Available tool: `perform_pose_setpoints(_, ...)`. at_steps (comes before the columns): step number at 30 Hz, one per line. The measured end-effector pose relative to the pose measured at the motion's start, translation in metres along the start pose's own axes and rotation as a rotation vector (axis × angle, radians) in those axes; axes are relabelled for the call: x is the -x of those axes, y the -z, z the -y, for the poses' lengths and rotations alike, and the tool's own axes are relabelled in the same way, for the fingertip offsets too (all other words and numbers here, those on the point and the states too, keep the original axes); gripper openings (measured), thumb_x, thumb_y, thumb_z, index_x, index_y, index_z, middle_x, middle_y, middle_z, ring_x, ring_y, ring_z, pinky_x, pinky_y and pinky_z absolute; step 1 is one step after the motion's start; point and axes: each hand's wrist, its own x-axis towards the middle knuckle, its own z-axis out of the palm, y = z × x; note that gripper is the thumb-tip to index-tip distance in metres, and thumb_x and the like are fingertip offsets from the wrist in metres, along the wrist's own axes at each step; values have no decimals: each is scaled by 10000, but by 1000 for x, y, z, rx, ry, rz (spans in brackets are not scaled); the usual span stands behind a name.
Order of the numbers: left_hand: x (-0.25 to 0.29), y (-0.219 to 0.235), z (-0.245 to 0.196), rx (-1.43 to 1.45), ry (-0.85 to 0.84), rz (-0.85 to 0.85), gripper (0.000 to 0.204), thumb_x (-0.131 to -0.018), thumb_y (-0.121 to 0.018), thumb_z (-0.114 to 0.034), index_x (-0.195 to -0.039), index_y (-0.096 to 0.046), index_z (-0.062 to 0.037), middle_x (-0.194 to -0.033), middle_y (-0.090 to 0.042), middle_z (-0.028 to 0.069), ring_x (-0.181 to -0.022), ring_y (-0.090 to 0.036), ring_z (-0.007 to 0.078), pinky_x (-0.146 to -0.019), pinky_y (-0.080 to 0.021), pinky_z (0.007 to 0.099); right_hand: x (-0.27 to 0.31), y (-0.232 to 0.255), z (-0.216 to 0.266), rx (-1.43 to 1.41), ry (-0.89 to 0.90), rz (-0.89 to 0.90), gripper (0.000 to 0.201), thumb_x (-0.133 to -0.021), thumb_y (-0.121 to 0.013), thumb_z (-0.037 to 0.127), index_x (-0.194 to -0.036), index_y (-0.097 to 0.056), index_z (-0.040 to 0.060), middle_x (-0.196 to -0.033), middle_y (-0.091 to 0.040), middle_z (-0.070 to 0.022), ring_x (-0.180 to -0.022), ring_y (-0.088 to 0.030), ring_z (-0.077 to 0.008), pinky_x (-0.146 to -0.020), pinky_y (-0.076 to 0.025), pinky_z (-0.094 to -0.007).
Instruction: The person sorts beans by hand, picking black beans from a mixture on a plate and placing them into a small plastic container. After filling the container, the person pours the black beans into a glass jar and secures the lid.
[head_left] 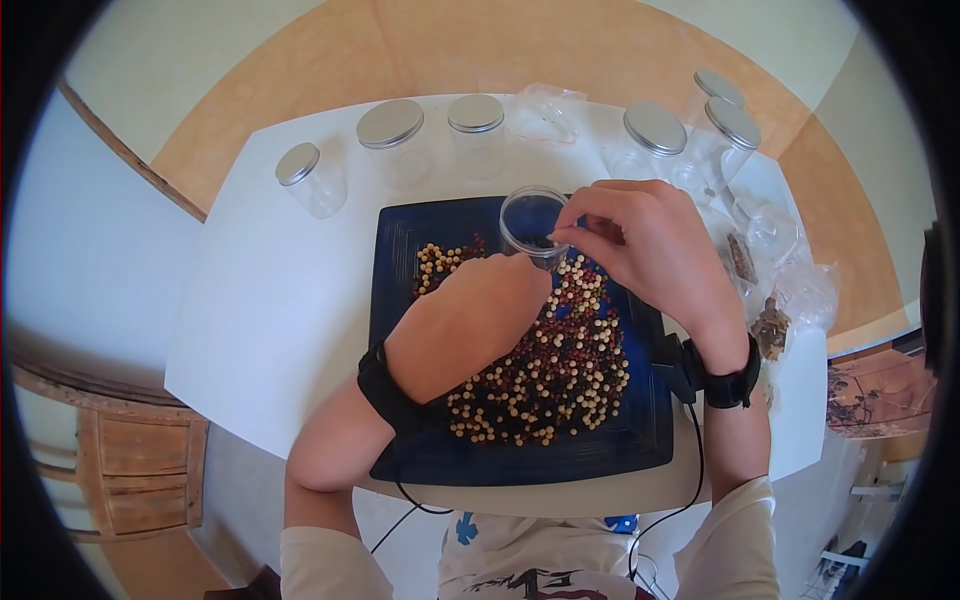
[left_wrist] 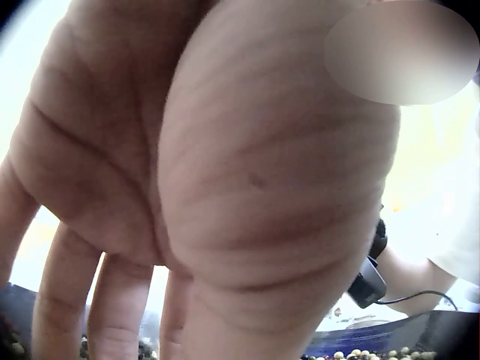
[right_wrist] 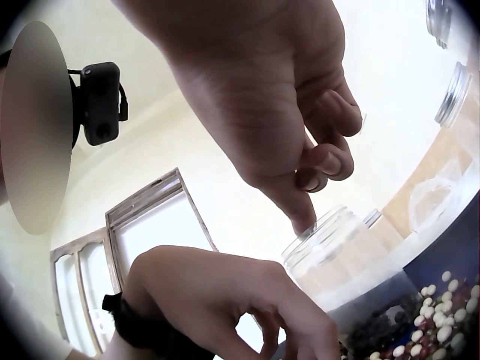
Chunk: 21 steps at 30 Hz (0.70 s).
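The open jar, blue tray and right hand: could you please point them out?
Open jar (right_wrist: 343, 271), right wrist view, clear side wall.
Blue tray (head_left: 580, 467), head view, near rim.
Right hand (head_left: 652, 248), head view, its back.

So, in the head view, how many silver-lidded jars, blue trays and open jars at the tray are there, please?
Silver-lidded jars: 6
Blue tray: 1
Open jar at the tray: 1
Total: 8
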Motion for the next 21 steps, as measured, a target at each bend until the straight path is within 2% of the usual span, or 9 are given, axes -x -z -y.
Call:
perform_pose_setpoints(2, -4, 2, 0, 123, 86, 46, 43, -925, -617, -42, -949, -652, -48, -876, -712, 171, -873, -725, 383, -745, -550, 472, 0, 2, 1, 32, 10, 3, 100, -876, -826, 142, -937, -775, 81, -735, -691, -102, -637, -674, -269, -615, -523, -361)
perform_pose_setpoints(12, 0, -6, 6, 120, 35, -10, 52, -906, -634, -38, -866, -667, -33, -858, -702, 170, -870, -707, 380, -754, -545, 455, 0, 4, 5, 30, 16, 0, 104, -881, -826, 149, -945, -779, 82, -750, -697, -98, -628, -661, -271, -608, -509, -363)
perform_pose_setpoints(14, 2, -6, 5, 118, 41, -11, 49, -902, -640, -38, -866, -673, -33, -869, -706, 170, -874, -705, 378, -758, -546, 456, 0, 11, 10, -50, -84, 83, 105, -882, -825, 147, -949, -779, 80, -753, -707, -93, -632, -664, -269, -606, -507, -359)
perform_pose_setpoints(15, 6, -7, 5, -5, -4, 5, 53, -911, -633, -45, -962, -648, -46, -908, -640, 132, -895, -668, 325, -785, -540, 415, -1, 16, 13, -50, -84, 83, 105, -882, -825, 147, -949, -779, 80, -753, -707, -93, -632, -664, -269, -606, -507, -359)
perform_pose_setpoints(17, 8, -10, 7, -129, -47, 20, 138, -919, -626, -52, -1057, -623, -60, -947, -573, 95, -916, -631, 273, -811, -534, 374, -1, 26, 17, -161, -170, 289, 106, -884, -823, 150, -949, -777, 79, -750, -715, -87, -648, -670, -271, -621, -508, -358)
perform_pose_setpoints(18, 8, -11, 8, -104, -45, 15, 116, -919, -623, -50, -1033, -608, -65, -936, -563, 96, -910, -627, 274, -811, -528, 378, 1, 25, 15, -160, -169, 289, 106, -884, -823, 150, -949, -777, 79, -750, -715, -87, -648, -670, -271, -621, -508, -358)
perform_pose_setpoints(20, 7, -12, 9, -80, -46, 9, 97, -918, -620, -47, -1008, -592, -70, -925, -552, 97, -904, -622, 275, -810, -522, 381, 7, 22, 10, -152, -24, 409, 91, -893, -809, 155, -953, -785, 91, -783, -741, -99, -708, -709, -297, -666, -540, -385)
perform_pose_setpoints(21, 8, -12, 8, -106, -44, 16, 93, -919, -617, -46, -1004, -587, -72, -932, -557, 102, -911, -623, 281, -815, -519, 385, 10, 19, 9, -151, -25, 408, 91, -893, -809, 155, -953, -785, 91, -783, -741, -99, -708, -709, -297, -666, -540, -385)
